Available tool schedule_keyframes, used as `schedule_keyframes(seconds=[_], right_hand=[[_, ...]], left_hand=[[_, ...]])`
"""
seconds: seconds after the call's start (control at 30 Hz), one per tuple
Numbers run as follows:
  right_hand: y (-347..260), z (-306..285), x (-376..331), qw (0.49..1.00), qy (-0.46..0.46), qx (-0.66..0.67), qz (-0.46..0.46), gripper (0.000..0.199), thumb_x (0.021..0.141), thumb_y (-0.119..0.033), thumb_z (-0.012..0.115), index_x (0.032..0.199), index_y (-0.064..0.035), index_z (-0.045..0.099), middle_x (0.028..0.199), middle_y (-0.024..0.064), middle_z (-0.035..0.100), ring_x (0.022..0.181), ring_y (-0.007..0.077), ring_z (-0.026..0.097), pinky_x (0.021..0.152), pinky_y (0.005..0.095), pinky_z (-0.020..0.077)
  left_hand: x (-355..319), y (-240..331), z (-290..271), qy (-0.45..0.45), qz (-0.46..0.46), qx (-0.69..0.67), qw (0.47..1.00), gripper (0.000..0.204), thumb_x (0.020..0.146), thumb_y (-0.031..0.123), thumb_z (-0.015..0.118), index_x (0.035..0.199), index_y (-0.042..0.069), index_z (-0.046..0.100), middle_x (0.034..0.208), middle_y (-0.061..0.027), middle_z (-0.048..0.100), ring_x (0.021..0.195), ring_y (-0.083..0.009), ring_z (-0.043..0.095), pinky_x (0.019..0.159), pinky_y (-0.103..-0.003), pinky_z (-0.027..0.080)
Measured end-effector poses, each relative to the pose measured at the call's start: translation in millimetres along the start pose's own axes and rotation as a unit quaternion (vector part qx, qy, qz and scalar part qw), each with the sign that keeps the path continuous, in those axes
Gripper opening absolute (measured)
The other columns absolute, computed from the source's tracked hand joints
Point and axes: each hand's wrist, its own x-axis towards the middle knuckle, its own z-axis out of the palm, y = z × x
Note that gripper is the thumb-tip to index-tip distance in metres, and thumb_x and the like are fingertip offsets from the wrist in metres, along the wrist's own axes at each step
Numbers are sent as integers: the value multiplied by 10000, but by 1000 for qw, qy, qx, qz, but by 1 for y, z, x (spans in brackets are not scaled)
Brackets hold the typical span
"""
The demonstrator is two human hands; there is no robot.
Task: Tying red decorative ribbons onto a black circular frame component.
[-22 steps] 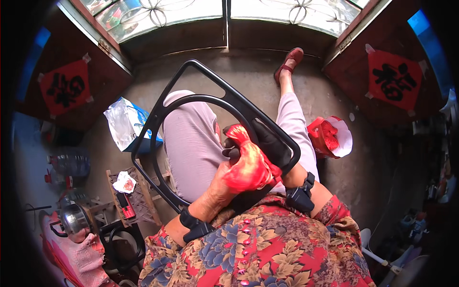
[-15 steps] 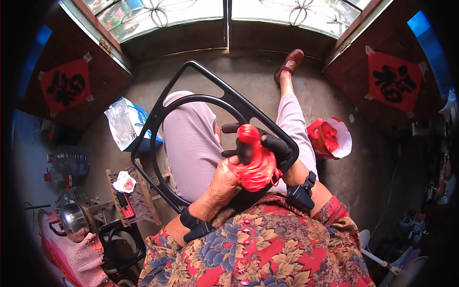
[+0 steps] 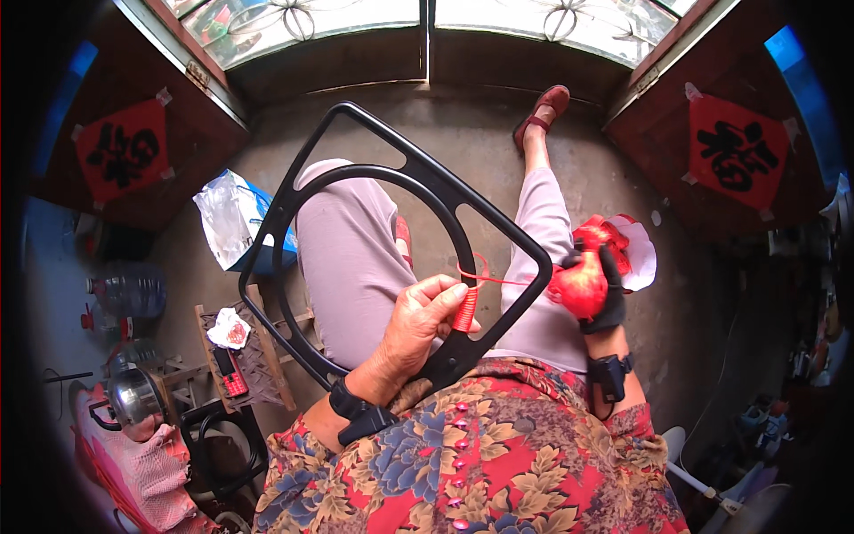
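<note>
Each of the two red paper squares, the left one [image 3: 122, 157] and the right one [image 3: 745, 151], taped at its corners, bears one large black brush-style character. The white-and-blue bag [image 3: 253, 209] on the floor shows a few printed marks, too small to make out.

Since the earlier frames, the right hand [image 3: 610, 298], in a black glove, has moved away from the left to beside the open red-and-white bag [image 3: 642, 256], its fingers closed around a red bundle [image 3: 583, 285]. That uncovers the red cord [image 3: 464, 310] coiled neatly round the inner ring of the black frame [image 3: 431, 181], which lies across the lap. The bare left hand [image 3: 414, 325] pinches this winding between thumb and fingers, and one strand now stretches from it toward the bundle.
</note>
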Motion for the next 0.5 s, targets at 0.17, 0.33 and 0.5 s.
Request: schedule_keyframes(seconds=[0.17,0.33,0.5], right_hand=[[-40,-18,-35,996,-14,27,-80,336,965,-283,433,1120,13,468,774,43,482,645,140,494,732,300,442],[-40,-21,-37,999,39,-33,16,311,958,-359,445,939,-51,474,717,14,441,560,118,452,595,269,419],[-21,-14,2,922,90,-370,-65,358,871,-214,605,1162,-15,539,987,83,630,857,164,615,778,287,498]], left_hand=[[0,-2,-2,2,-5,4,1000,191,931,213,532,944,25,564,762,-16,594,639,-124,633,629,-270,567],[3,1,5,3,4,-18,1000,187,931,203,532,962,21,563,762,-23,597,629,-126,633,612,-287,575],[6,-2,1,10,7,-6,1000,166,912,178,556,985,28,553,756,-29,601,620,-132,635,580,-309,580]])
